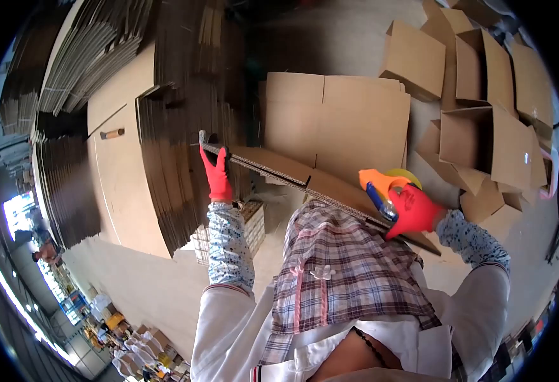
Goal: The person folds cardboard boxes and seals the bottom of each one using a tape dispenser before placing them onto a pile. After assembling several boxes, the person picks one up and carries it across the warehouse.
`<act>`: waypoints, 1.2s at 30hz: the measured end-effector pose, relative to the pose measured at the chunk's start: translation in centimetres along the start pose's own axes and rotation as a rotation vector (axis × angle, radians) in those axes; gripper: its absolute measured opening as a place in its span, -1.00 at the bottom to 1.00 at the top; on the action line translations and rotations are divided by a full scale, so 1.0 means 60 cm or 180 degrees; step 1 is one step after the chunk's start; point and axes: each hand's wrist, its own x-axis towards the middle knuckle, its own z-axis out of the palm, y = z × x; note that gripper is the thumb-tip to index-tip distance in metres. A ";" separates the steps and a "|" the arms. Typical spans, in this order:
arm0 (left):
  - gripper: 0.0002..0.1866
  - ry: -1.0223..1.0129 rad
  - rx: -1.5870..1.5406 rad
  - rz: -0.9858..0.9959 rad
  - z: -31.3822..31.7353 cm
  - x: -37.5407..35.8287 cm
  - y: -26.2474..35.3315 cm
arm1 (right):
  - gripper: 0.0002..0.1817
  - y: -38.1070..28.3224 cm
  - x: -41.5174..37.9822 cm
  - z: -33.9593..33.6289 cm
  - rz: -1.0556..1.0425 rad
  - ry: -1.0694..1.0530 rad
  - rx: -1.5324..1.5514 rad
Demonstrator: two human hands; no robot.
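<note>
A folded-flat cardboard box (pixel 273 164) is tilted on edge in front of my apron, running from upper left to lower right. My left hand (pixel 217 175), in a red glove, is closed around its far left end. In a matching glove, my right hand (pixel 417 211) grips an orange and blue tape dispenser (pixel 375 184) with a yellow tape roll, close over the box's right end. That hand partly hides the dispenser's handle. Just beyond lies a pile of flat cardboard sheets (pixel 337 114).
Tall stacks of flattened boxes (pixel 69 184) stand at the left, with a box cutter (pixel 112 134) lying on one. Opened boxes (pixel 474 137) are heaped at the right. A white crate-like block (pixel 254 226) sits on the floor near my left forearm. Another person (pixel 47 251) is far off left.
</note>
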 end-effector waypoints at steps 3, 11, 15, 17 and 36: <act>-0.26 -0.0183 0.0168 -0.0030 -0.022 -0.005 -0.006 | 0.01 0.069 0.004 0.036 0.0372 0.1089 0.0623; -0.23 -0.0137 0.0418 -0.0096 -0.036 -0.018 -0.006 | -0.03 0.081 0.031 0.088 0.1012 0.3351 0.0319; -0.29 -0.0039 0.0300 -0.0053 -0.018 -0.053 0.079 | -0.08 0.095 0.006 0.116 0.0285 0.4016 -0.0151; -0.35 0.0083 0.0303 0.0229 -0.020 -0.062 0.132 | -0.12 0.062 -0.040 -0.009 0.0306 0.4063 0.0915; -0.28 -0.4017 0.4294 0.0718 0.248 0.044 -0.050 | -0.16 0.080 0.180 -0.287 -0.0907 0.4366 0.1342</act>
